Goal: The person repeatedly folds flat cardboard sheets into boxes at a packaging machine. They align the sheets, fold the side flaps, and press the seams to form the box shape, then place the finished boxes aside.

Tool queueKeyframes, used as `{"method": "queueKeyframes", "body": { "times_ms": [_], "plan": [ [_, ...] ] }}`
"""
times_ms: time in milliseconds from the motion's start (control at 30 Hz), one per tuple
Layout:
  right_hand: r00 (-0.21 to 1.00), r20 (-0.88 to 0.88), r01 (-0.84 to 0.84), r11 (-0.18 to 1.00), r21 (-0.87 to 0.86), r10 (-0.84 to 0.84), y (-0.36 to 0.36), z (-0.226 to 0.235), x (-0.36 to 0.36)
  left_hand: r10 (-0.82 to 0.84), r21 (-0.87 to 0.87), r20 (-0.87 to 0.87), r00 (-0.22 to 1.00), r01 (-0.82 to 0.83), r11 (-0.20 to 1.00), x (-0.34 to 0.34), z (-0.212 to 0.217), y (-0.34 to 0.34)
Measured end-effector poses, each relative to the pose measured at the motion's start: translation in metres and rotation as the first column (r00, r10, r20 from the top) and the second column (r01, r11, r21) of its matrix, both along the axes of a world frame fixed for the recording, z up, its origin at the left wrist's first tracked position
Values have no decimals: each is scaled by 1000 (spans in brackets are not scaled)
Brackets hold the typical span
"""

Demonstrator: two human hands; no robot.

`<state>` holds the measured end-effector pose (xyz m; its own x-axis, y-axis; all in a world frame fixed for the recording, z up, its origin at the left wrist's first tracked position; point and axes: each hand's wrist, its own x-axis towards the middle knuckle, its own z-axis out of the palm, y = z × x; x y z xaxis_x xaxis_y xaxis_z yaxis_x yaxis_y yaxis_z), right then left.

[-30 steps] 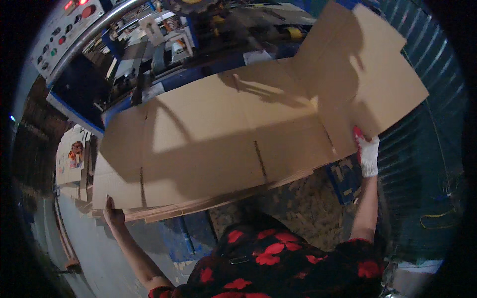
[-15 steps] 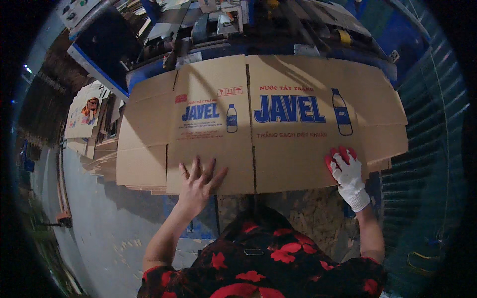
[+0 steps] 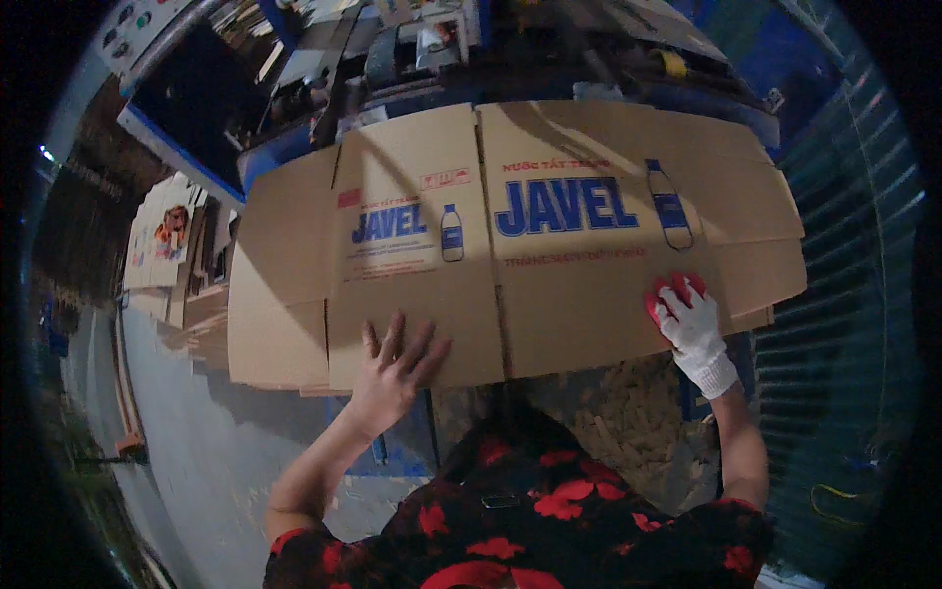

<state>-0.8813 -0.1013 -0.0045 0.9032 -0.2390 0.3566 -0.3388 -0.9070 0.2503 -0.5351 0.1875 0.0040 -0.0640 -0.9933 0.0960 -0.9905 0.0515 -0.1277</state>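
A big flattened cardboard box point(image 3: 510, 245) lies printed side up, spread wide across the stack of cardboard sheets point(image 3: 275, 363) beneath it, and both hands are down on its near edge. The left hand point(image 3: 392, 368) is bare, fingers fanned wide, palm pressed flat on the lower part of the left-centre panel, gripping nothing. The right hand point(image 3: 687, 319) wears a white glove with red fingertips and rests flat on the lower right panel, just by a flap seam; fingers close together, lying on the card rather than closed around it.

The box shows blue lettering and small blue bottle drawings on two panels, with red marks above the smaller print. Its flaps fan out at the far right and at the left. The sheets below peek out along the lower left edge, offset a little.

Beyond the far edge sits a dark machine point(image 3: 412, 59) with blue framing. Off to the left, another pile of printed cartons point(image 3: 167, 245) rests by the grey floor point(image 3: 196, 452). The person's black top with red flowers point(image 3: 530, 520) fills the bottom.
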Motion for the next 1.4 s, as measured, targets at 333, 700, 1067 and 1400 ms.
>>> {"method": "queueKeyframes", "body": {
  "times_ms": [333,700,1067,1400],
  "plan": [
    [988,-143,70,997,32,-65,-21,22,70,28,-433,-177,984,-103,896,77,-8,-34],
    [993,0,117,972,-204,-119,-181,4,179,210,-435,-47,977,-209,876,169,-19,-171],
    [784,-89,615,788,-16,-614,-214,19,255,411,-297,-451,792,-568,768,206,-36,-198],
    [938,65,330,936,127,-339,-195,8,240,304,-302,-464,832,-471,829,246,-63,-196]
  ]
}}
